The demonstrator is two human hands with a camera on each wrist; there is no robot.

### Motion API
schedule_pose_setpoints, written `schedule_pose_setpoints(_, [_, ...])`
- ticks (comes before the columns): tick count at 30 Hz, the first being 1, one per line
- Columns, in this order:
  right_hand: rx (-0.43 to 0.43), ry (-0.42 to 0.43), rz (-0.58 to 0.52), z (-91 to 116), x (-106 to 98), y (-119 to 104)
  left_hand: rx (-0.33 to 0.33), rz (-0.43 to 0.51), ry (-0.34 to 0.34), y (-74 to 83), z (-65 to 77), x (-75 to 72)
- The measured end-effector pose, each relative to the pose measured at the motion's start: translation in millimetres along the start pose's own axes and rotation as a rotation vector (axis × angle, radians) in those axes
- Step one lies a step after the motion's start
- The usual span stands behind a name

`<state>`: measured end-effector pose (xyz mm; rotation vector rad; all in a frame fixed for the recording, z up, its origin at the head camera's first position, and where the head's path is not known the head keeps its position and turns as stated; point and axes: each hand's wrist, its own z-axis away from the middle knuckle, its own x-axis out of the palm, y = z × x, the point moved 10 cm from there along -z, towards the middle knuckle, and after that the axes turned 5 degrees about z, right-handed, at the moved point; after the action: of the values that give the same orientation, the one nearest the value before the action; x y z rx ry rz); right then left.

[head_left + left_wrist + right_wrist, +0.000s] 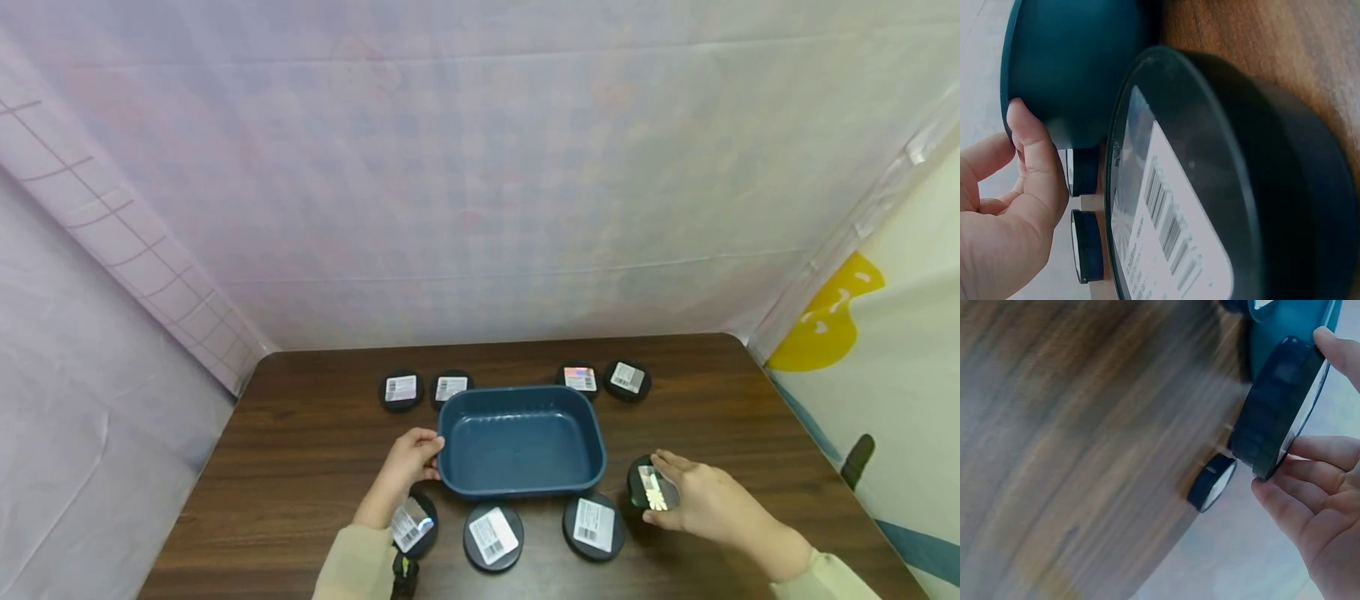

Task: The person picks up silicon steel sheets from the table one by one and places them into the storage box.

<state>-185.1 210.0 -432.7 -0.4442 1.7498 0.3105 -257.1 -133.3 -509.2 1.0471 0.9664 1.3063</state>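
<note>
A dark blue plastic basin (pixel 517 487) sits on the table. My left hand (pixel 408 460) pinches its left rim, with the thumb against the outer wall in the left wrist view. Close below that hand, a round black container (pixel 1210 156) with a barcode label lies on the tabletop. My right hand (pixel 708 504) grips another round black container (pixel 1272 406) by its edge, thumb on one side and fingers on the other. It is lifted off the table to the right of the basin, its shiny label (pixel 652 487) facing up.
Two round black containers (pixel 493 537) (pixel 594 527) lie in front of the basin. Behind it are two at the left (pixel 401 390) (pixel 452 387) and two at the right (pixel 578 379) (pixel 627 380). The brown wooden table (pixel 300 475) ends at a fabric wall (pixel 480 208).
</note>
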Motion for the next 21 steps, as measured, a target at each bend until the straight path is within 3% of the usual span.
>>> schedule_pose_setpoints(7, [-0.036,0.050,0.028,-11,-9,-4,-0.007,-0.005,0.011,-4.6,-4.7,-0.6])
schedule_pose_setpoints(15, [-0.028,0.025,0.000,-26,-13,-8,-0.011,-0.006,0.007,-6.6,-5.5,-1.6])
schedule_pose_setpoints(21, [-0.089,0.034,0.006,-43,-22,-20,-0.012,-0.004,0.001,-6.0,-5.6,-2.0])
